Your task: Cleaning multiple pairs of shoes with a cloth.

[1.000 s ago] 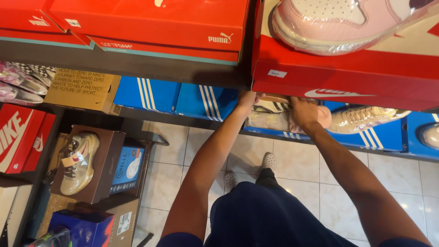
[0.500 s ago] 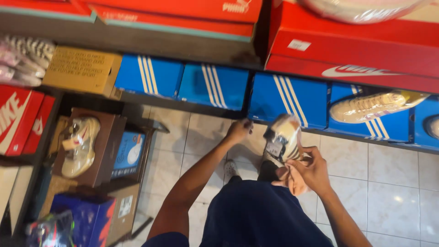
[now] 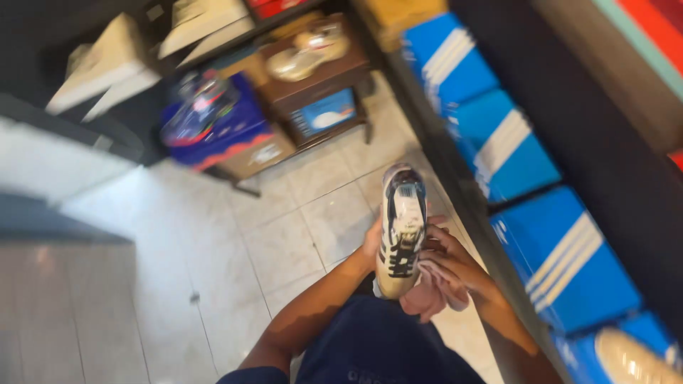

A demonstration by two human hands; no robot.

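Left hand (image 3: 370, 245) cups the far side of a cream sneaker (image 3: 400, 227) held upright, right hand (image 3: 452, 267) pinching a pink cloth (image 3: 427, 299) just beneath it, so wiping likely goes best with the shoe braced firmly and strokes kept short.

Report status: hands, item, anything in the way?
Left hand grips cream sneaker. Right hand presses pink cloth against it. Nothing in the way.

A shoe shop: stacked blue shoeboxes (image 3: 519, 156) line shelves.
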